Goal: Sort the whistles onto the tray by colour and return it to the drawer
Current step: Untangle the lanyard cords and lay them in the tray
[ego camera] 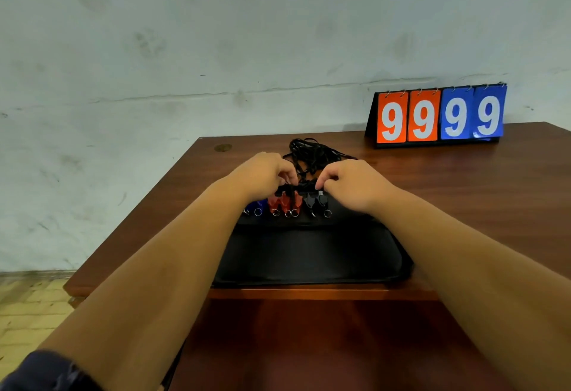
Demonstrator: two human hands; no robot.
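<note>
Glossy wooden desk carries a matte black tray of ringed whistles. Thin tangled cords are pinched by the left grip and the right grip.

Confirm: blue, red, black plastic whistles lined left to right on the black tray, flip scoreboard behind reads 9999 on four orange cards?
Wrong on the cards: head view shows the flip scoreboard reading 9999 on two orange and two blue cards. The plastic whistles on the black tray run as stated.
</note>
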